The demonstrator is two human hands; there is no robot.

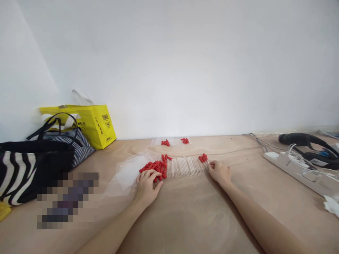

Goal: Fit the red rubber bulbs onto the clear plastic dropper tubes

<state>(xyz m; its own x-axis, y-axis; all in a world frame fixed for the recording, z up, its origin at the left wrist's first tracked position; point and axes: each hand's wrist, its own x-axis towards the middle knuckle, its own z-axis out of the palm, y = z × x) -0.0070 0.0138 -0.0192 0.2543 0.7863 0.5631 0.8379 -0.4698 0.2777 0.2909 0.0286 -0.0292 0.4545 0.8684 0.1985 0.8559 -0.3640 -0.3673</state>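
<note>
My left hand (pixel 147 185) lies over the near edge of a pile of small red rubber-like caps (pixel 156 165), touching them, its thumb apart from its fingers. Beside the pile, thin clear sticks (pixel 185 166) lie side by side in a row. At the row's right end, my right hand (pixel 220 172) pinches the lower end of a clear stick with a red cap (pixel 204 157) at its top. A few such red-tipped pieces sit close together there; which ones are in my fingers is hard to make out. Clear plastic bags (pixel 124 176) lie left of the pile.
Toward the wall, a clear bag (pixel 174 142) holds more red-tipped pieces. A yellow bag (pixel 97 123), striped bag (pixel 81 146) and black bag (pixel 50 165) stand left. A white power strip (pixel 299 171), cables and a black strapped device (pixel 304 141) lie right.
</note>
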